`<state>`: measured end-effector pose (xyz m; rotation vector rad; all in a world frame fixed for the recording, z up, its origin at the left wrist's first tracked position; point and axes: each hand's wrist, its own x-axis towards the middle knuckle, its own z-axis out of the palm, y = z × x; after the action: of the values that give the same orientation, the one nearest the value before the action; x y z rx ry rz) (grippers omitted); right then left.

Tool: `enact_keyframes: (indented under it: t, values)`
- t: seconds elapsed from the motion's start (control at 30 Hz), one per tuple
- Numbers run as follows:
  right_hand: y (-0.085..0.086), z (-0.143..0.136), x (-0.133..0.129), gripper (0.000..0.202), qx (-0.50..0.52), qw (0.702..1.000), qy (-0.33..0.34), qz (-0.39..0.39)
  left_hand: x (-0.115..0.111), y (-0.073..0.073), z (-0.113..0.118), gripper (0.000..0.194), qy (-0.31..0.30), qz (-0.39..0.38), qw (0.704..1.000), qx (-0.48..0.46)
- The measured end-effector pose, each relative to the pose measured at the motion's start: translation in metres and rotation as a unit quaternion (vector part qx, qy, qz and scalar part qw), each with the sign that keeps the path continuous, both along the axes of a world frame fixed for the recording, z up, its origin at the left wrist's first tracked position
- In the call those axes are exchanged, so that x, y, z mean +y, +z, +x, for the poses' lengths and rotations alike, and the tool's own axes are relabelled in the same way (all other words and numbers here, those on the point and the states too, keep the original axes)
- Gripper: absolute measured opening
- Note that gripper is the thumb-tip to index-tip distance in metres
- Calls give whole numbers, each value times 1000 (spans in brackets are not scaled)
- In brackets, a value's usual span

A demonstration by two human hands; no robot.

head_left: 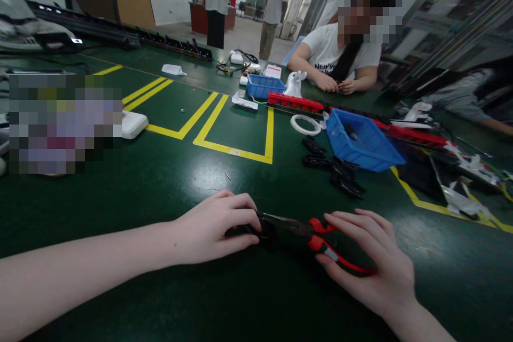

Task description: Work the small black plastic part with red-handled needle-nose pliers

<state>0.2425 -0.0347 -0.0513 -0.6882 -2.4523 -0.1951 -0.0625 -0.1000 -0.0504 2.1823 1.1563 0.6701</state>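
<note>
My left hand [224, 227] pinches a small black part [266, 228] against the green table [160, 288]. Red-handled needle-nose pliers [320, 235] lie in my right hand [372, 256], whose thumb and fingers rest around the spread handles. The metal jaws of the pliers point left and reach the black part beside my left fingertips. Much of the black part is hidden by my left fingers, so its shape is unclear.
Several black parts [336, 168] lie beside a blue bin [360, 141] and a white tape roll [305, 125]. Behind is a smaller blue bin [264, 87]. A white block [134, 124] sits at left. Across the table a person [340, 53] is seated.
</note>
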Motion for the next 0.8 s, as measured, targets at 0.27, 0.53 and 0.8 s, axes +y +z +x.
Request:
enact_keyframes:
  t: [0.27, 0.53, 0.8]
  values:
    - [-5, 0, 3, 40, -13, 999, -29, -18, 1, -4, 2, 12, 17, 20, 1000, 14]
    - [-9, -1, 6, 43, -39, 997, -42, -52, -2, -6, 1, 8, 23, 47, 998, 28]
    - [-9, -1, 5, 44, -39, 995, -52, -75, -2, -6, 2, 13, 28, 35, 999, 23]
